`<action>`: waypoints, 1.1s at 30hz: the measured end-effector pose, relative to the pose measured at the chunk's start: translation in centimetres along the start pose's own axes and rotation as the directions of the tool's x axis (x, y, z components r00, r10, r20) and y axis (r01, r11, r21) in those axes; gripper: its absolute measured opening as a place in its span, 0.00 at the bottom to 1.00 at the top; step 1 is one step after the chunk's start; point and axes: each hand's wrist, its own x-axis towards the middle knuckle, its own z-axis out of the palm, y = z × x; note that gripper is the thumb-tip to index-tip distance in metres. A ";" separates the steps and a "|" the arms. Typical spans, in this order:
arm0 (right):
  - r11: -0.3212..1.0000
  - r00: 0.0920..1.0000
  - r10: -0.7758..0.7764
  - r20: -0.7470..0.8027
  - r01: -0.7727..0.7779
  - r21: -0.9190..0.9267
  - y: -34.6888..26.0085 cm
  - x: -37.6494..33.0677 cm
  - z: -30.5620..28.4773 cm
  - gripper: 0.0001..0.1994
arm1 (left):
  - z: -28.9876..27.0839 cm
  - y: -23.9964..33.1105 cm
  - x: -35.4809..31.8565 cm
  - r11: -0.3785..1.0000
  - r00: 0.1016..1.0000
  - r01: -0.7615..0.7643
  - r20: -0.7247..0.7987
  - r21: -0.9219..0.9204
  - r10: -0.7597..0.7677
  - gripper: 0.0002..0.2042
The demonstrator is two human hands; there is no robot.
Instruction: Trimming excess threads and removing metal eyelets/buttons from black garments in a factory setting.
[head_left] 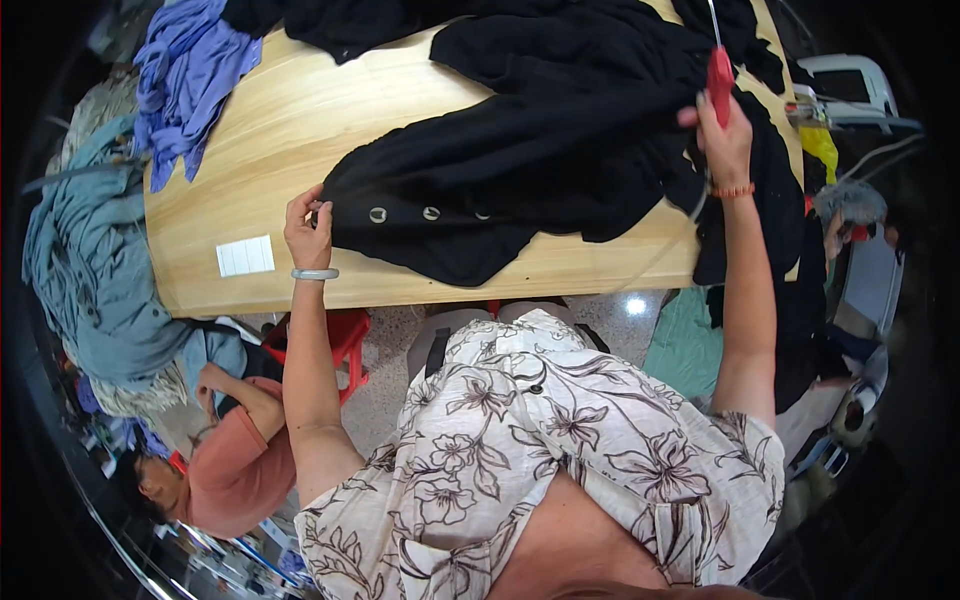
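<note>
A black garment lies spread over the wooden table, with a few round, pale-rimmed buttons or rings along its near left part. At its left end my left hand pinches the edge of the cloth between thumb and fingers. Over the right side of the garment, my right hand is closed around the red handle of a tool. A thin metal shaft runs up from that handle out of view, so the tool's kind cannot be told. A thin pale cord hangs below the right wrist.
Purple cloth hangs over the table's far left corner, and blue-grey garments pile up beside it. A white label sheet lies near the front left. A red stool and another person are at lower left. Machinery stands at right.
</note>
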 end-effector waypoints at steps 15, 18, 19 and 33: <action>0.820 0.957 -0.080 0.280 0.223 -0.526 6.2 -15.7 15.6 0.29 | 2.5 2.2 1.4 0.810 0.826 -0.499 0.450 0.308 0.338 0.27; 0.842 0.992 -0.070 0.104 0.115 -0.527 6.0 -14.7 16.3 0.14 | 7.0 5.8 3.9 0.765 0.731 -0.603 0.539 0.226 0.418 0.37; 0.849 0.992 -0.026 0.127 0.089 -0.522 6.0 -13.7 16.0 0.12 | 8.8 6.1 4.5 0.763 0.731 -0.610 0.524 0.214 0.437 0.38; 0.800 0.966 -0.214 -0.146 0.088 -0.593 -0.4 -1.0 7.5 0.16 | 11.6 6.7 19.9 0.966 0.965 -0.260 0.032 -0.005 0.260 0.15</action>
